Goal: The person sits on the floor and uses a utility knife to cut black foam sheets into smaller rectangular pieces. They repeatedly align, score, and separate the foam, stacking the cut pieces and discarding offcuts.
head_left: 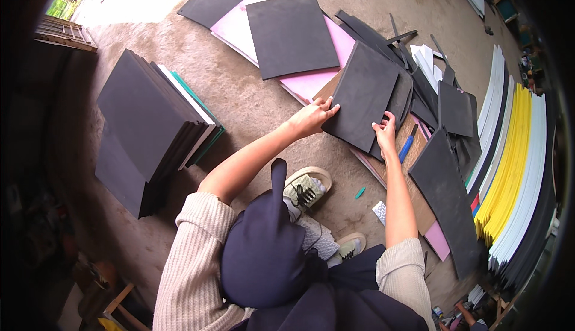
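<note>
A black sheet [364, 94] lies at the middle of the scene, between the two hands, over other black sheets. The left hand [314, 117] grips its left edge, with the fingers bunched there. The right hand [385, 132] is at its right edge with the fingers curled and the thumb a little apart from the forefinger; whether it grips the sheet, I cannot tell.

Below the sheets is a brown board [424, 202]. A blue-handled knife [407, 145] lies on it, just right of the right hand. Farther right, a long black panel [446, 202] slants toward the near side, partly covering the board. Beyond the hands, a black square [291, 35] rests on pink sheets [239, 23].

On the left, well apart from the hands, a tall stack [141, 109] of black sheets stands on the floor [239, 91], with white and green layers along its right side. At the far right are long yellow strips [512, 163] among white and black ones. A small green scrap [360, 193] lies near the person's shoe [306, 190].
</note>
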Demonstrator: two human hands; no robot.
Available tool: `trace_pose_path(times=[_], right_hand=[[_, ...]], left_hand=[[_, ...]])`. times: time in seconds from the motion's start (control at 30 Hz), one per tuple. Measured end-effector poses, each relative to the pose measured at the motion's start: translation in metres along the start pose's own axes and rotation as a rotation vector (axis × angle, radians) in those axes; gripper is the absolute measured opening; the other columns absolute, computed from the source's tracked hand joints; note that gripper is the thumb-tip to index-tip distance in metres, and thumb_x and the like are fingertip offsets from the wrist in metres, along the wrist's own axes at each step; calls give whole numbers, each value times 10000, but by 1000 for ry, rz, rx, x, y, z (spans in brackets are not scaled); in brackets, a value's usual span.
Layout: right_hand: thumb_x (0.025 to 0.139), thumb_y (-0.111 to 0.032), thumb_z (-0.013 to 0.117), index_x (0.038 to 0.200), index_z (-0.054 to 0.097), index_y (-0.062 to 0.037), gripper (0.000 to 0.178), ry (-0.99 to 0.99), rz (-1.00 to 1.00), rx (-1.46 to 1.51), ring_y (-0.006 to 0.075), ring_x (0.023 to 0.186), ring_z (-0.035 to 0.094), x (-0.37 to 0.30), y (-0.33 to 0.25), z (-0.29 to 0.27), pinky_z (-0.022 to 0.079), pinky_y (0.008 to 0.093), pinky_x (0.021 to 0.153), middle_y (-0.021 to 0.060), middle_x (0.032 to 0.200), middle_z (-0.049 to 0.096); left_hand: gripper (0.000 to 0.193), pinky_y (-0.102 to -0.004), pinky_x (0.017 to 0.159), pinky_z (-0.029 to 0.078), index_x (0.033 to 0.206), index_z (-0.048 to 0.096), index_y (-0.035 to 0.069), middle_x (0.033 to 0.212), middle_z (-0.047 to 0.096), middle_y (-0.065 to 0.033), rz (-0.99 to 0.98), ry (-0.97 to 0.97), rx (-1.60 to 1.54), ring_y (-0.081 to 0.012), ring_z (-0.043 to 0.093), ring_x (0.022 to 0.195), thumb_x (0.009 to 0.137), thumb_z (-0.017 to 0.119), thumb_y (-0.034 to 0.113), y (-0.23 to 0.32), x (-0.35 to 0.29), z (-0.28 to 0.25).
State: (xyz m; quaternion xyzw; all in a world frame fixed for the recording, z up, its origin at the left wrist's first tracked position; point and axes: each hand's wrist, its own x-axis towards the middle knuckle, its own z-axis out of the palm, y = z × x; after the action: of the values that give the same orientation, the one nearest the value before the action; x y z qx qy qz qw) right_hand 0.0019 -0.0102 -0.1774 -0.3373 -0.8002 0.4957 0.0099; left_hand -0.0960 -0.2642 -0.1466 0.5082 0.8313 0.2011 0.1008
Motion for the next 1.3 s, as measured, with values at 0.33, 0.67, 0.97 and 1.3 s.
trace_pose_path(times=[0.33,0.67,0.97,1.3], right_hand=[[756,-8,650,1244,370,-90,568,78,-14,-154,185,857,555,0,-13,8,478,328,774,111,993,535],[703,-62,722,1172,363,-129,594,-32,67,-110,294,957,542,14,-11,-6,457,385,847,165,1069,480],[768,-87,667,1199,353,-139,536,15,26,-163,331,1046,502,-15,-27,3,449,439,836,135,1091,460],[778,-69,660,1202,511,-68,450,79,-192,-4,218,808,585,-30,-10,-14,495,340,743,94,972,522]], left_hand=[[873,-361,1002,400,1350,364,34,1356,368,-235,32,18,18,-341,451,1156,596,792,140,-3,-5,-3],[681,-418,913,464,1164,548,-44,1316,417,-249,-155,42,352,-342,401,1214,700,708,428,47,35,-5],[535,-475,1081,229,1318,414,78,1398,371,-112,-4,233,174,-272,295,1322,839,587,243,47,128,13],[528,-517,1093,118,1388,340,109,1461,282,-90,-50,175,171,-249,192,1378,896,449,267,54,135,38]])
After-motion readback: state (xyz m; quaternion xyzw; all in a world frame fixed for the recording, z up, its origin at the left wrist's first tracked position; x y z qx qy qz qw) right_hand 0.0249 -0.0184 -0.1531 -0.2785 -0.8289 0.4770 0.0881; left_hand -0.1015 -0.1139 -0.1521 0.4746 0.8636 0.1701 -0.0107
